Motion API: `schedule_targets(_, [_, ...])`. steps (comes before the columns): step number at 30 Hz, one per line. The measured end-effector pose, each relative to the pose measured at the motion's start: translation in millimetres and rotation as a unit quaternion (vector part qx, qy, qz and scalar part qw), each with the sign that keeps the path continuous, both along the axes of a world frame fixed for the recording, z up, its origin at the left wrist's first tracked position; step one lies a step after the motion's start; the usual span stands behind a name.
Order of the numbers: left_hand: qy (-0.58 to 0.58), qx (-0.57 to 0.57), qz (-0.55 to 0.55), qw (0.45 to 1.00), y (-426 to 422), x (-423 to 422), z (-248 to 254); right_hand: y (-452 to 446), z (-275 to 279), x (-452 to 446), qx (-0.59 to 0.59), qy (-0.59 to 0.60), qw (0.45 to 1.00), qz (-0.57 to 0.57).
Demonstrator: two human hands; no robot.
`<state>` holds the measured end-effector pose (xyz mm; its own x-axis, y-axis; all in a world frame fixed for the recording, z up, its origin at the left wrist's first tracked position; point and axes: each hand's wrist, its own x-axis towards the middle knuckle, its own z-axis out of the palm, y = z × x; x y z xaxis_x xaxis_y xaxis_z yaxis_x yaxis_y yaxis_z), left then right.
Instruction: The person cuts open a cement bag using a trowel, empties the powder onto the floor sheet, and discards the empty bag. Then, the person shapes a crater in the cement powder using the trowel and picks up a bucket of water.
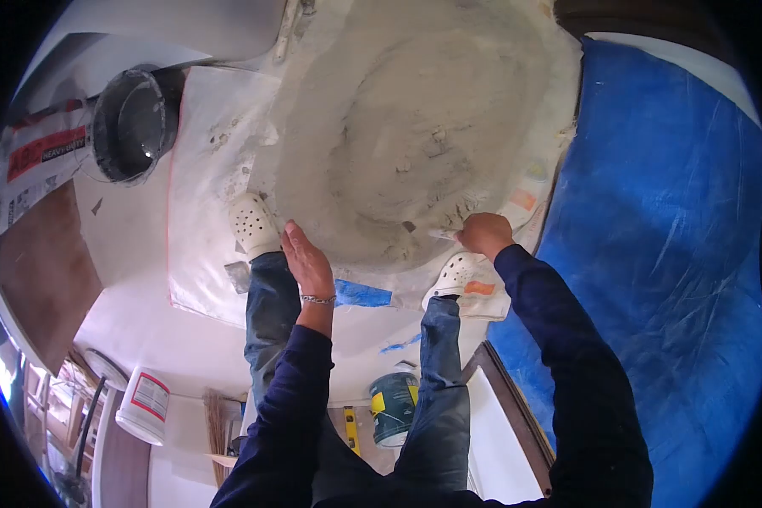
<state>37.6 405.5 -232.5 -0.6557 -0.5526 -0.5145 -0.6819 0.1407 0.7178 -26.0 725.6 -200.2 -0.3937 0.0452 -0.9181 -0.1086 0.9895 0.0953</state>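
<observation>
A wide oval bed of wet grey cement (406, 152) covers the sheet below me, with a sunken middle and raised rim. Lumps and rough marks show inside it. My right hand (485, 234) is closed around a slim, pale hand tool (443, 234) at the near right part of the cement; its exact kind is unclear. Left of it lies a small dark chip (409, 227). My left hand (306, 264) is held near the cement's near left edge, fingers stretched out and nothing in them. Whether it touches the cement I cannot tell.
A black bucket (131, 127) and a printed bag (38, 157) stand at the left. Blue sheeting (652, 229) covers the right side. Behind my clogs (252, 227) are a green tin (393, 411), a yellow spirit level (351, 430) and a white tub (144, 406).
</observation>
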Motion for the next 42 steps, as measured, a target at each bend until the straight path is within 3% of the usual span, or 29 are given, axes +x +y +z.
schedule_targets(5, [-0.017, 0.034, 0.076, 0.996, 6.4, -8.3, 7.8, 31.5, 14.7, -34.8, 0.062, 0.131, 0.983, 0.11])
schedule_targets(13, [0.003, -0.005, 0.007, 1.0, 0.0, -1.8, 3.9, 62.7, 29.7, -100.7, 0.128, 0.22, 0.951, 0.175])
schedule_targets(16, [-0.022, 0.048, 0.092, 0.994, 3.2, -5.8, 7.9, 66.3, 50.3, -108.7, 0.183, 0.183, 0.961, 0.096])
schedule_targets(18, [-0.007, 0.051, 0.085, 0.995, 2.0, -4.5, 6.0, 84.8, 47.5, -103.2, 0.126, 0.239, 0.962, -0.05])
schedule_targets(21, [-0.019, 0.043, 0.084, 0.995, 6.7, -5.6, 8.1, 95.2, 28.5, -83.8, 0.063, 0.263, 0.95, -0.156])
schedule_targets(27, [-0.017, 0.022, 0.038, 0.999, 7.4, -3.6, 6.7, 92.1, -27.2, -8.3, 0.002, 0.171, 0.961, -0.217])
schedule_targets(29, [-0.022, 0.037, 0.033, 0.999, 1.6, 0.6, 1.7, 82.8, -38.6, 24.2, -0.018, 0.19, 0.94, -0.284])
schedule_targets(31, [-0.024, 0.059, 0.027, 0.998, 0.0, -0.8, 2.1, 91.8, -73.7, 66.0, -0.049, 0.207, 0.965, -0.15])
schedule_targets(33, [-0.031, 0.04, 0.06, 0.997, 1.5, -3.3, 4.3, 67.9, -48.4, 66.4, -0.09, 0.131, 0.987, 0.014])
schedule_targets(35, [-0.025, 0.038, 0.066, 0.997, 0.1, -6.6, 5.9, 52.2, -21.7, 69.8, -0.135, 0.109, 0.937, -0.303])
schedule_targets(37, [-0.051, 0.045, 0.06, 0.996, -3.1, -9.4, 11.2, 14.9, 38.6, 44.1, -0.044, 0.041, 0.818, -0.572])
schedule_targets(39, [-0.052, 0.045, 0.044, 0.997, -9.1, -8.4, 8.2, 17.6, 40.5, 65.2, -0.037, 0.054, 0.82, -0.568])
schedule_targets(41, [-0.066, 0.03, 0.032, 0.997, -14.7, -12.4, 9.0, 20.6, 38.7, 81.6, -0.039, 0.319, 0.886, -0.334])
schedule_targets(42, [-0.064, 0.028, 0.035, 0.997, -16.8, -14.1, 10.1, 21.7, 37.1, 82.1, -0.026, 0.339, 0.885, -0.318])
